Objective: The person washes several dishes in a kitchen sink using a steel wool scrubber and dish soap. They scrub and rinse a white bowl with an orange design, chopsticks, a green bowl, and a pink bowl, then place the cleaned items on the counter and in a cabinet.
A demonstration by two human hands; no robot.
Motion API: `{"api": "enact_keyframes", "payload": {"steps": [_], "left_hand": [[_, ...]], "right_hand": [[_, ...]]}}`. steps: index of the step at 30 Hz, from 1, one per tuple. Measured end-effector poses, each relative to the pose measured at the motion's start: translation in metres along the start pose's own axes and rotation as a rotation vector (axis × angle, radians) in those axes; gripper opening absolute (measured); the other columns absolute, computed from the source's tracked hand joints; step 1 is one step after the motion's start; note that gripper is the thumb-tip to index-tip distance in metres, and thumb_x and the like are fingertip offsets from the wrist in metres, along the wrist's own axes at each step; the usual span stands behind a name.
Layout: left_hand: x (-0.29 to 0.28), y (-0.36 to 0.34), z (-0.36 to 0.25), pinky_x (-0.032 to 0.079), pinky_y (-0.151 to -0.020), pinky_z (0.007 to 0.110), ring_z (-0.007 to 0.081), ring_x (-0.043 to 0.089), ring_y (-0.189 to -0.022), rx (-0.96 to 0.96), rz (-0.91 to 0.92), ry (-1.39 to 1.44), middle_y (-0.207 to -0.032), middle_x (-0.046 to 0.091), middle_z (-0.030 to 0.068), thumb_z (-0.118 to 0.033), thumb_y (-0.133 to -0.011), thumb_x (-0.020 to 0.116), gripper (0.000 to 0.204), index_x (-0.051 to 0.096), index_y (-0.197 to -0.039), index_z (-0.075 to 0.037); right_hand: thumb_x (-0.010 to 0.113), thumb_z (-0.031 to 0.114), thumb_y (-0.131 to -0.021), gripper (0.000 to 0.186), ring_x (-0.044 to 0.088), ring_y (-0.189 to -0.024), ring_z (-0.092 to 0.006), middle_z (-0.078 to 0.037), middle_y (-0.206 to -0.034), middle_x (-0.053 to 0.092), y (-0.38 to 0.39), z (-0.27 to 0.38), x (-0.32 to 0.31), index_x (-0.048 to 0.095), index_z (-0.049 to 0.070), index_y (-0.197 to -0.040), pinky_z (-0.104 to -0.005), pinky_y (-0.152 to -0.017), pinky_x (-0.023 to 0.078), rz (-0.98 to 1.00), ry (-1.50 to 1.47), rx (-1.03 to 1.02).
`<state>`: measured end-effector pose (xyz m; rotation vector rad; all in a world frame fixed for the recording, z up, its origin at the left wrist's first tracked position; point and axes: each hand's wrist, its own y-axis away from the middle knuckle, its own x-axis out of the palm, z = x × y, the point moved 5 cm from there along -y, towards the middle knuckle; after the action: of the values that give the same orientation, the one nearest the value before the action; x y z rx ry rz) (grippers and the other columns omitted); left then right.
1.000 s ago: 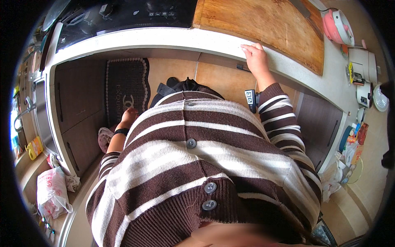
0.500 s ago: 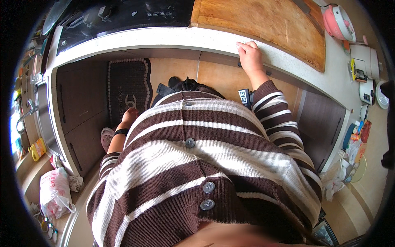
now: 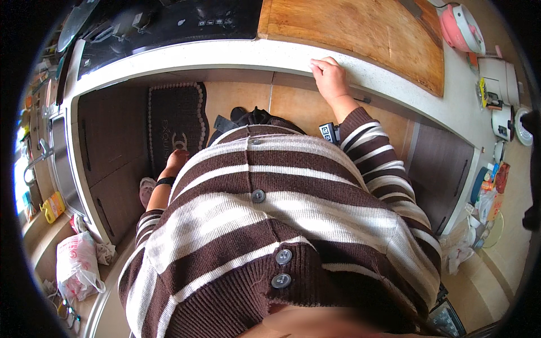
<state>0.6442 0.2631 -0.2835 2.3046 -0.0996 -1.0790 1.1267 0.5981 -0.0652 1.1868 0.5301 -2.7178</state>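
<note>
My right hand (image 3: 331, 79) is over the front edge of the white speckled countertop (image 3: 225, 52), just in front of a large wooden cutting board (image 3: 349, 34). Its fingers are curled together, thumb side toward the left. Whatever the fingertips may pinch is too small to make out. Low at my left side hangs my left hand (image 3: 178, 161), above a dark floor mat (image 3: 174, 112) with a beaded border. Its fingers are mostly hidden by the angle, and it touches no worktop.
A black glass cooktop (image 3: 169, 28) adjoins the board on the left. A pink-and-white appliance (image 3: 462, 28) and a white cooker (image 3: 501, 123) stand on the right counter. At far left are a sink tap (image 3: 42, 151), a yellow bottle (image 3: 53, 207) and a plastic bag (image 3: 78, 265).
My right hand has slid a little to the left along the counter's front edge, fingers still curled. My left hand stays hanging in about the same place.
</note>
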Motion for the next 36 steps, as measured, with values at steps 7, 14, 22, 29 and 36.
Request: {"api": "enact_keyframes", "payload": {"steps": [7, 14, 22, 29, 36], "left_hand": [[0.022, -0.015, 0.017, 0.043, -0.082, 0.033, 0.0217, 0.056, -0.090, 0.696, 0.022, -0.804, -0.095, 0.060, 0.0101, -0.023, -0.078, 0.047, 0.025, 0.058, -0.098, -0.011], [0.012, -0.012, 0.055, 0.042, -0.083, 0.033, 0.0215, 0.055, -0.091, -0.007, 0.191, -0.074, -0.096, 0.059, 0.0100, -0.024, -0.079, 0.046, 0.026, 0.057, -0.099, -0.011], [0.031, 0.042, 0.067, 0.041, -0.084, 0.034, 0.0212, 0.054, -0.092, -0.304, 0.127, 0.346, -0.098, 0.059, 0.0099, -0.024, -0.080, 0.045, 0.027, 0.056, -0.101, -0.011], [0.070, 0.084, 0.068, 0.040, -0.085, 0.034, 0.0210, 0.054, -0.094, -0.425, 0.054, 0.660, -0.099, 0.059, 0.0098, -0.025, -0.081, 0.044, 0.027, 0.055, -0.102, -0.011], [0.086, 0.069, 0.059, 0.039, -0.086, 0.034, 0.0208, 0.053, -0.095, -0.448, 0.058, 0.921, -0.101, 0.058, 0.0096, -0.025, -0.082, 0.043, 0.028, 0.054, -0.104, -0.011]], "right_hand": [[0.058, 0.017, -0.075, 0.010, 0.059, -0.070, -0.0273, -0.009, -0.080, 0.061, 0.000, 0.006, 0.006, 0.065, 0.010, -0.076, -0.0350, -0.061, 0.048, -0.031, 0.090, 0.092], [0.054, 0.022, -0.078, 0.010, 0.058, -0.063, -0.0283, -0.006, -0.081, 0.057, 0.003, 0.013, 0.008, 0.056, 0.013, -0.077, -0.0394, -0.053, 0.048, -0.061, 0.200, 0.038], [0.054, 0.019, -0.078, 0.010, 0.057, -0.066, -0.0311, -0.010, -0.081, 0.056, 0.000, -0.001, 0.007, 0.056, 0.009, -0.077, -0.0407, -0.056, 0.047, -0.108, 0.138, 0.031], [0.057, 0.019, -0.076, 0.010, 0.056, -0.072, -0.0293, -0.010, -0.077, 0.057, 0.021, -0.074, -0.066, 0.061, 0.011, -0.078, -0.0397, -0.061, 0.046, -0.422, -0.007, 0.239], [0.056, 0.022, -0.078, 0.015, 0.057, -0.077, -0.0286, -0.010, -0.083, 0.060, 0.020, -0.105, -0.086, 0.063, 0.009, -0.081, -0.0375, -0.066, 0.046, -0.242, 0.118, 0.283]]}}
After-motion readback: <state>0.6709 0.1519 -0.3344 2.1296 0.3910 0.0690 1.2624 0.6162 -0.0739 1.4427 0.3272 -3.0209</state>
